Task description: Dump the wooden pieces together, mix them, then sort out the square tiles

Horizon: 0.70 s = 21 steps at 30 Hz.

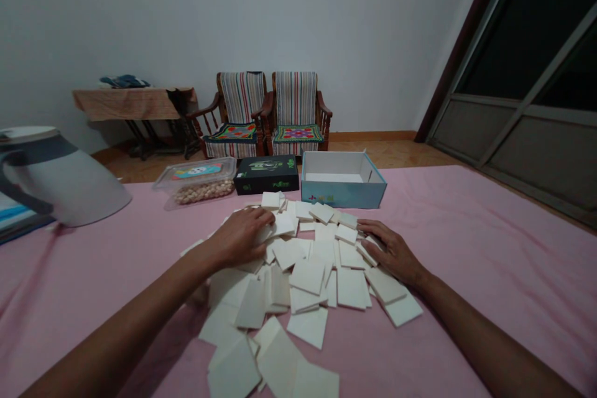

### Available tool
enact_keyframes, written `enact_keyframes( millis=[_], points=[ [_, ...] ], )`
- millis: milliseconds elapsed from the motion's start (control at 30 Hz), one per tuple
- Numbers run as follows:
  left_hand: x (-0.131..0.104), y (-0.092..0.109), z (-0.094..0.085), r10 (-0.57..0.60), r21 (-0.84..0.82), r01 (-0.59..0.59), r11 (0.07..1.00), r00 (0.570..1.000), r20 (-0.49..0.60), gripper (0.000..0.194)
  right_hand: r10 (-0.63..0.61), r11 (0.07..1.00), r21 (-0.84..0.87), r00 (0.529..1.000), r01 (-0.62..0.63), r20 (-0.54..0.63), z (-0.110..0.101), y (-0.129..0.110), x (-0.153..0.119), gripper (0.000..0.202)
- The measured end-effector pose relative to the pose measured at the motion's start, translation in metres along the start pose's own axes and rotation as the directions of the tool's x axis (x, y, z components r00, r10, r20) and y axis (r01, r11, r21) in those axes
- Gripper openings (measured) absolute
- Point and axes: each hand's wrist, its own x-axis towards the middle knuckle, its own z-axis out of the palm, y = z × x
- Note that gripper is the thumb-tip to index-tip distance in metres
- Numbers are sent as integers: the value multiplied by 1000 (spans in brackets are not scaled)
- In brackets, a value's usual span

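Observation:
Many thin, pale square tiles (308, 275) lie in a loose, overlapping heap on the pink cloth (448, 224). My left hand (243, 233) rests over the heap's upper left part, its fingers curved against some tiles; whether it grips one is hidden. At the heap's right edge, my right hand (390, 250) touches tiles with its fingers apart and thumb below them. Just behind the heap is an open light-blue box (344, 194) with a white inside.
A black box (267, 175) and a clear plastic container (205, 189) of small beige pieces stand left of the blue box. A large grey-white jug (79, 180) is at far left. Two chairs (295, 99) stand by the wall.

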Motion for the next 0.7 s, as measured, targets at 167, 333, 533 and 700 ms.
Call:
enact_keyframes(
  millis=[167, 333, 533, 700],
  points=[
    [-16, -29, 5, -94, 34, 96, 995, 995, -45, 29, 12, 1000, -8, 1000, -12, -8, 0, 1, 0, 30],
    [14, 3, 5, 60, -53, -66, 996, 991, -120, 30, 39, 999, 1, 999, -39, -4, 0, 1, 0, 31],
    [102, 66, 24, 328, -108, -332, 937, 943, -59, 32, 22, 1000, -6, 1000, -22, -14, 0, 1, 0, 29],
    [144, 84, 49, 253, -20, -253, 967, 963, 91, 53, 23, 1000, -14, 1000, -23, -12, 0, -1, 1, 28]
  ],
)
